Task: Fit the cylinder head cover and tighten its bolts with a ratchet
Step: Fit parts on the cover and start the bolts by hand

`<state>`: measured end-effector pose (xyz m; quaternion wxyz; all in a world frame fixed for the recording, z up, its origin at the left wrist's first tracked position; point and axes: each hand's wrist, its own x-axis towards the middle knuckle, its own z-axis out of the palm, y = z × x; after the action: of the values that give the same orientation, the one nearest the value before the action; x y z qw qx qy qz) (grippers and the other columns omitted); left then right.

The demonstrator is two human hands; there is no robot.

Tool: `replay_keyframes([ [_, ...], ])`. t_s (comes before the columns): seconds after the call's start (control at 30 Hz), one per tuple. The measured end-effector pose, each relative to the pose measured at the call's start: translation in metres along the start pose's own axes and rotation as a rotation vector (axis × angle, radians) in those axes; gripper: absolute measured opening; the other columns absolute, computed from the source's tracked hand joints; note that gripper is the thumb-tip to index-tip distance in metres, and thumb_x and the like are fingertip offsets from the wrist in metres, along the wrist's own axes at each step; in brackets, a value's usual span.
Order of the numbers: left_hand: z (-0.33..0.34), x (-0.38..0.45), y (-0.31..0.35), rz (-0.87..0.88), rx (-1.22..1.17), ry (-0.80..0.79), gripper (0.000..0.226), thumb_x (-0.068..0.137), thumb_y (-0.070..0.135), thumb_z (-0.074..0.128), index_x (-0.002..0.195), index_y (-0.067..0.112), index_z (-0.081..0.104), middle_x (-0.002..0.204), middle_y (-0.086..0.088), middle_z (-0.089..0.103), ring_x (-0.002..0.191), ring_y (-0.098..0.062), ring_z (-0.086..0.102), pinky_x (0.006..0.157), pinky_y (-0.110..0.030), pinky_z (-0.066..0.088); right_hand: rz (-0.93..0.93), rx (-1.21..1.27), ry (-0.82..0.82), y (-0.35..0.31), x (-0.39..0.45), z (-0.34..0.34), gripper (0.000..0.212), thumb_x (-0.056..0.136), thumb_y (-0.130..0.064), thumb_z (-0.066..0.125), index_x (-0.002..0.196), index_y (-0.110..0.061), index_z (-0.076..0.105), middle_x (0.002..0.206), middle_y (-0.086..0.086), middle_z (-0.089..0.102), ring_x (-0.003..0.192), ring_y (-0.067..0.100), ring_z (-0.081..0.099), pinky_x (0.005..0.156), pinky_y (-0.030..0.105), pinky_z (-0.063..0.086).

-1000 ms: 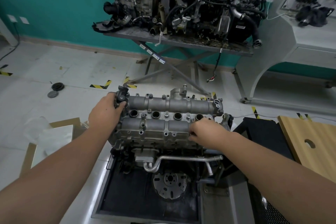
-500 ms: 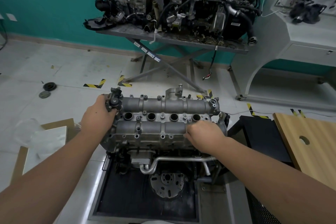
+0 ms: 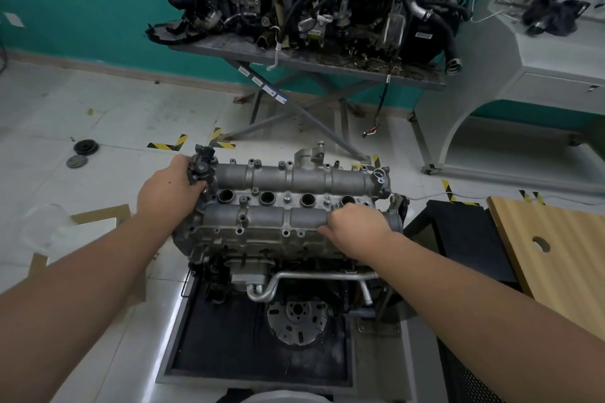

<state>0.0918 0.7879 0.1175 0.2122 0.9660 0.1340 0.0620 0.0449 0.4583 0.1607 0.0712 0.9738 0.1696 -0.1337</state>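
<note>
The grey aluminium cylinder head cover (image 3: 288, 203) lies on top of the engine block (image 3: 262, 249), with a row of round plug holes down its middle and several bolts standing in its flanges. My left hand (image 3: 167, 193) grips the cover's left end, its fingers curled round the black sensor fitting (image 3: 201, 167) there. My right hand (image 3: 357, 227) grips the cover's near right edge, fingers curled over the rail. No ratchet is in view.
The engine stands on a black-matted stand (image 3: 262, 347). A wooden board (image 3: 556, 249) with a hole lies to the right beside a black box (image 3: 471, 239). A second engine (image 3: 327, 0) sits on a scissor table behind. Cardboard (image 3: 95, 222) and pulleys (image 3: 85, 147) lie on the floor at left.
Both hands keep their grip on the cover. The camera view has drifted slightly, and the cover sits about where it was on the block.
</note>
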Motion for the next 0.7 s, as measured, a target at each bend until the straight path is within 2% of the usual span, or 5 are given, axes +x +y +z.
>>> replay_keyframes([
  [0.17,-0.001,-0.003,0.002,-0.029,-0.036,0.007,0.037,0.09,0.032,0.068,0.12,0.019,0.05,0.086,-0.007,0.058,0.076,-0.032,0.054,0.065,-0.039,0.045,-0.016,0.046,-0.004,0.002,-0.002,0.002,0.036,0.101,-0.049,0.045,0.083,-0.018,0.051,0.068,-0.001,0.044,0.069,0.024,0.051,0.061,0.031,0.038],
  [0.27,-0.001,-0.004,0.002,-0.021,-0.022,0.001,0.039,0.091,0.033,0.068,0.123,0.02,0.051,0.094,-0.013,0.065,0.083,-0.036,0.06,0.066,-0.039,0.043,-0.026,0.034,-0.006,0.003,-0.002,0.001,0.036,0.101,-0.049,0.045,0.084,-0.019,0.053,0.077,0.003,0.051,0.073,0.027,0.054,0.064,0.033,0.04],
  [0.4,0.0,-0.002,0.001,-0.042,-0.034,0.005,0.039,0.09,0.035,0.068,0.124,0.023,0.052,0.098,-0.013,0.067,0.088,-0.038,0.062,0.068,-0.04,0.047,-0.022,0.031,0.014,0.0,-0.003,0.0,0.039,0.103,-0.047,0.041,0.082,-0.017,0.053,0.078,0.004,0.054,0.075,0.027,0.059,0.065,0.034,0.044],
  [0.57,-0.001,0.002,-0.001,-0.012,0.02,-0.02,0.038,0.091,0.036,0.067,0.122,0.021,0.05,0.085,-0.007,0.059,0.079,-0.036,0.059,0.064,-0.039,0.046,-0.078,0.021,-0.026,0.005,-0.005,-0.001,0.042,0.104,-0.048,0.039,0.09,-0.014,0.06,0.08,0.002,0.053,0.078,0.026,0.06,0.067,0.035,0.049],
  [0.7,-0.002,0.003,0.001,-0.014,0.027,-0.023,0.039,0.092,0.035,0.067,0.122,0.019,0.05,0.082,-0.004,0.055,0.074,-0.031,0.053,0.063,-0.038,0.044,-0.136,-0.004,-0.025,0.011,-0.004,-0.004,0.044,0.104,-0.046,0.036,0.106,-0.013,0.063,0.1,0.006,0.064,0.088,0.027,0.063,0.072,0.039,0.054],
])
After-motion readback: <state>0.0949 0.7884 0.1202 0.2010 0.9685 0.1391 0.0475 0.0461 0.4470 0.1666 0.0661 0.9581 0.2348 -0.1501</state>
